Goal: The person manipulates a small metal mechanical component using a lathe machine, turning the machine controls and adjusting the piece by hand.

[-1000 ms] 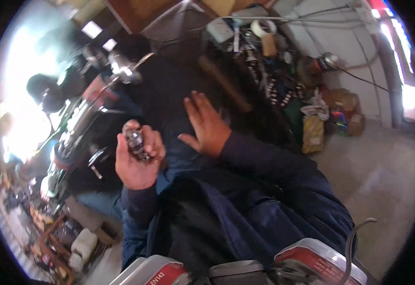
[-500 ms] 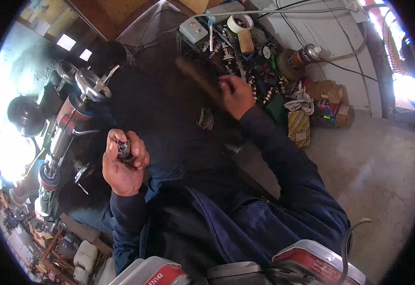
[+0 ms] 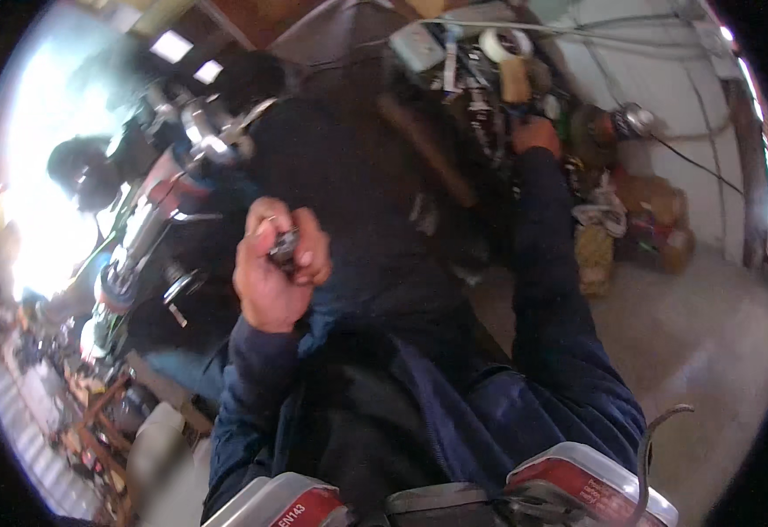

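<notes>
A small dark metal part with a toothed edge sits in my left hand, the fingers and thumb curled round it. My right hand reaches far out over a heap of metal tool bits at the back right. Its fingers point away from me among the pieces and are mostly hidden and blurred. Just beyond that hand lies a tan block, with a roll of white tape behind it.
On the left stands a machine with metal handwheels and a small crank handle. A spray can and cardboard boxes are right of the heap. A long brownish bar lies across the dark surface ahead.
My right hand has moved forward and right, from above the near edge of the heap into it. The left hand keeps the toothed part. The whole view has shifted and blurred.
</notes>
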Available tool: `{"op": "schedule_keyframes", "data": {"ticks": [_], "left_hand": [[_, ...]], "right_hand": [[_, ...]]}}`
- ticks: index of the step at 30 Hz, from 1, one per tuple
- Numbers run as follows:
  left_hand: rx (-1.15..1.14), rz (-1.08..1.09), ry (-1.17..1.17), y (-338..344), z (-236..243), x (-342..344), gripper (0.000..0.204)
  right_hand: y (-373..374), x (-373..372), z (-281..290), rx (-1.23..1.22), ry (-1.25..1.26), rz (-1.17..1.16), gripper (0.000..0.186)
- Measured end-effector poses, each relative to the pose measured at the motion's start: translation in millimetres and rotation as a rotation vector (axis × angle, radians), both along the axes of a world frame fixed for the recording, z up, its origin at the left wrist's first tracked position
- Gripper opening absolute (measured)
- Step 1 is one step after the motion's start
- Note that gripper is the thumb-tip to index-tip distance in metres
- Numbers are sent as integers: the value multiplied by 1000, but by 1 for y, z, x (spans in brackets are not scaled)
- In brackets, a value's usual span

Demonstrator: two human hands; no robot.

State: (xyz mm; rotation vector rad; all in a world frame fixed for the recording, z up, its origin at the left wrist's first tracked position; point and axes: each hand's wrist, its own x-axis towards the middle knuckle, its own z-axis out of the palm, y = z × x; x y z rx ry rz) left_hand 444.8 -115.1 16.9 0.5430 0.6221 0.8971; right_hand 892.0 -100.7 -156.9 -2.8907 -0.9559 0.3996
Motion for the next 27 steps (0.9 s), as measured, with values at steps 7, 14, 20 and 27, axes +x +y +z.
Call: {"op": "schedule_keyframes", "data": {"ticks": [7,14,20,27], "left_hand": [[-98,-27,-234,8,1,-18,20],[35,10,-215,7,-5,-37,23],[186,83,-182,0,-9,-58,24],[207,26,-159,-9,3,-77,26]], "right_hand": [[-3,3,-15,137,66,-175,47],[-8,-59,84,918,455,134,34],[2,-250,209,722,1534,532,14],[8,-333,247,656,1115,1173,16]]}}
